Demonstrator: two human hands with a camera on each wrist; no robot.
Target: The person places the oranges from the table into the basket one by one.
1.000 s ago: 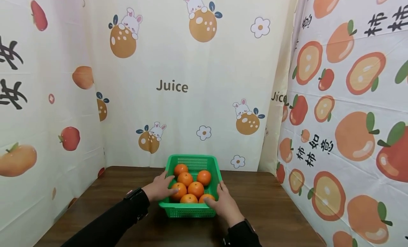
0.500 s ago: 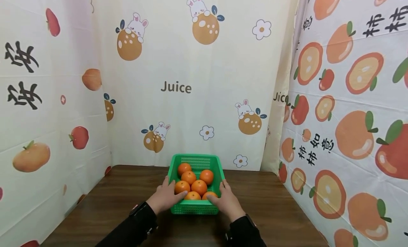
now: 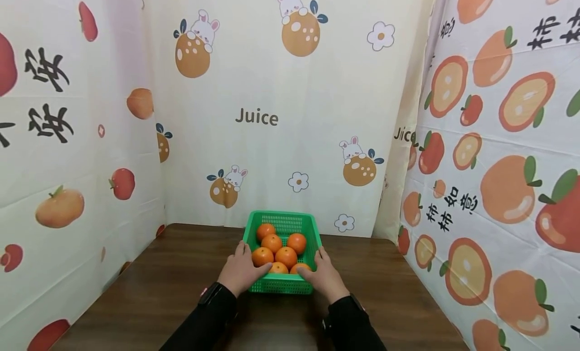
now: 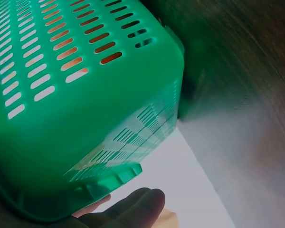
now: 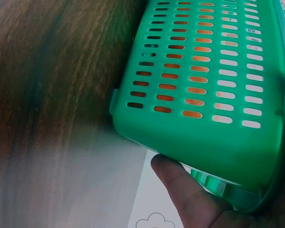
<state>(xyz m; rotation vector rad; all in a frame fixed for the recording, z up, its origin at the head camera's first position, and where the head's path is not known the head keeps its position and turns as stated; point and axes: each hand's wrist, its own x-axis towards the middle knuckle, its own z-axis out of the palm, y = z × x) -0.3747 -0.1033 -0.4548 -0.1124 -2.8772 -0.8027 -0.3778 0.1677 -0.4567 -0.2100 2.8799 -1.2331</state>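
A green perforated plastic basket [image 3: 281,286] stands on the wooden table, holding several oranges [image 3: 286,258]. At its left side my left hand [image 3: 241,273] grips the rim, thumb lying over the front left corner. My right hand [image 3: 327,276] holds the opposite side, its thumb over the front right corner next to an orange. The left wrist view has the slotted basket wall [image 4: 109,85] up close, with fingers [image 4: 142,206] at the rim's end. In the right wrist view, a finger [image 5: 180,185] lies against the basket's outside.
The dark brown table [image 3: 181,275] extends on both sides of the basket. Behind it hangs a cream curtain [image 3: 204,134] with printed bunnies and fruit. Fruit-printed white sheets flank the table on the left [image 3: 99,215] and right [image 3: 453,275].
My left hand has shifted from reaching over the oranges to the basket's left side. My right hand stays at the right side. The head view has turned slightly left.
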